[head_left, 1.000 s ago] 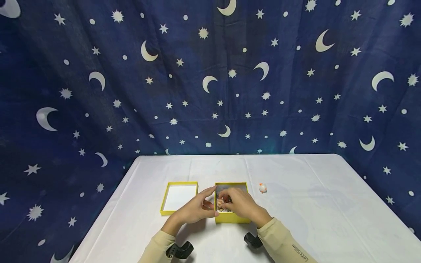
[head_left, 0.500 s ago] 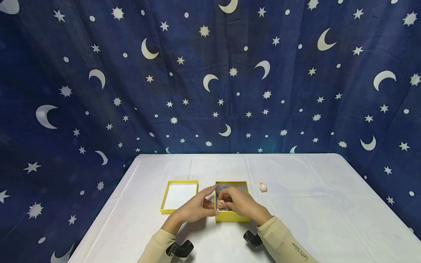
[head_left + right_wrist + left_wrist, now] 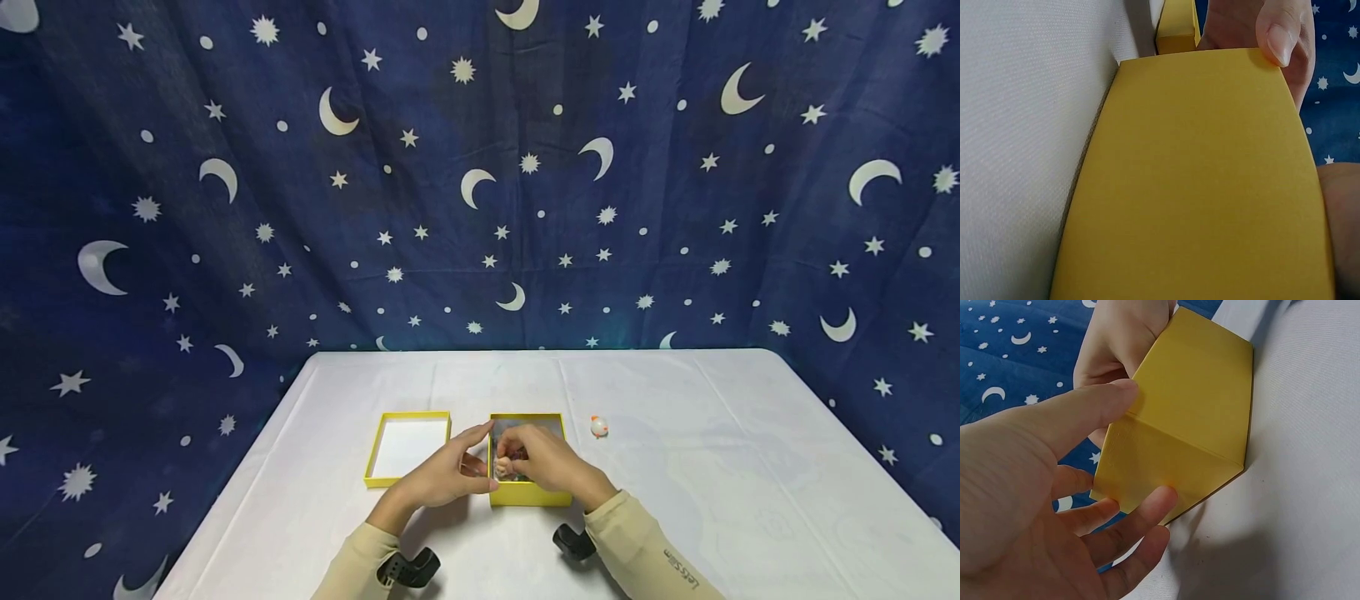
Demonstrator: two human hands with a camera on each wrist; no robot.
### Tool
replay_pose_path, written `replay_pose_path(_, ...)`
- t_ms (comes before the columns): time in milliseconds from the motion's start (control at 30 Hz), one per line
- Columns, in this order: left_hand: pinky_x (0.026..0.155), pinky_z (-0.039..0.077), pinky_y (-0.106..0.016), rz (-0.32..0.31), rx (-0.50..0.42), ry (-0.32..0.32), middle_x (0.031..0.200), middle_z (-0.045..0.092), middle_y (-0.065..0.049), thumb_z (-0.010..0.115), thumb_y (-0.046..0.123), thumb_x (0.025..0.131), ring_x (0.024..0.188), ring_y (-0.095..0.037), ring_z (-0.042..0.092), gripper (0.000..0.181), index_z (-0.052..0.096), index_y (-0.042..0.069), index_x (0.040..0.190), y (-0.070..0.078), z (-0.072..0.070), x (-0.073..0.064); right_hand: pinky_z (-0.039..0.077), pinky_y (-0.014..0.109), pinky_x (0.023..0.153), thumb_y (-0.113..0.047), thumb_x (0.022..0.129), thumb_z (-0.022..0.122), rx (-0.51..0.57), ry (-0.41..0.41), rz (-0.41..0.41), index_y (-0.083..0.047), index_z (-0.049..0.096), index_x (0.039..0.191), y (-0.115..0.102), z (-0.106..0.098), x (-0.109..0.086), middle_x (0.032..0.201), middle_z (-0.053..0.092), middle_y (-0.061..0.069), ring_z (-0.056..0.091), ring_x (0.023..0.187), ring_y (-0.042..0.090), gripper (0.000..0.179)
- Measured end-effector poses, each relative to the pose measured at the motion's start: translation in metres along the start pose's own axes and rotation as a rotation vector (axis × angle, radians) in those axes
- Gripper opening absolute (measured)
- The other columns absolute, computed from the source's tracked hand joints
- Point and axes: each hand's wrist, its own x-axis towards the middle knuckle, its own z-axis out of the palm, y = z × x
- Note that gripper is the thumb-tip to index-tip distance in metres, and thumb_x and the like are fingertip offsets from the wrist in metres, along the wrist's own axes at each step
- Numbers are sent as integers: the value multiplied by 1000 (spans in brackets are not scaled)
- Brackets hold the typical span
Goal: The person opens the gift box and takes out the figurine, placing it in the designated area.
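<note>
A yellow box stands uncovered on the white table. Against its left side rests my left hand, thumb at the near corner and fingers spread. The left wrist view shows the thumb on the box edge and fingertips touching the side wall. My right hand reaches inside from the right, thumb and fingers pinching a small, lumpy peach-coloured thing. Darker small items beneath that hand are mostly hidden. In the right wrist view the box wall blocks the right fingers; the left thumb shows at its corner.
Left of the box lies a shallow yellow lid with a white inside. A small white ball-like toy with orange tips sits to the right. Behind the table hangs a dark blue curtain with moons and stars.
The peach-coloured thing has turned slightly in my right fingers inside the box. Both hands otherwise keep their places, and the box, lid and white toy have stayed put.
</note>
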Motion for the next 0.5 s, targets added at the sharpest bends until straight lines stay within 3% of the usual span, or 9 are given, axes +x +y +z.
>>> replay_pose_path(167,96,54,-39,-7,-2,4,167,20,-21,75,19,92,104,-19,64,88,22,7,161,-2,0,-1,54,27,68,-9,95,69,71,-20,-22,-10,70,97,2,0,1,93,74,3,68,77,13,2)
replay_pose_path(267,94,54,-35,-5,9,4,167,21,-21,75,19,92,104,-17,64,88,22,6,161,-2,0,0,57,29,64,-12,99,65,148,-29,-17,-7,68,108,4,-2,1,102,74,9,71,74,17,12)
replay_pose_path(400,92,53,-28,-3,27,3,167,22,-21,76,20,91,103,-17,64,89,23,7,161,-3,0,0,53,28,55,-18,102,61,173,-14,-18,-8,64,130,5,-9,-1,109,70,11,65,64,18,30)
replay_pose_path(500,91,53,-25,-9,27,4,166,23,-19,77,22,90,104,-17,64,90,23,8,161,-4,-1,0,50,25,57,-22,102,60,137,24,-43,-8,65,132,4,-16,-2,109,69,8,58,64,15,33)
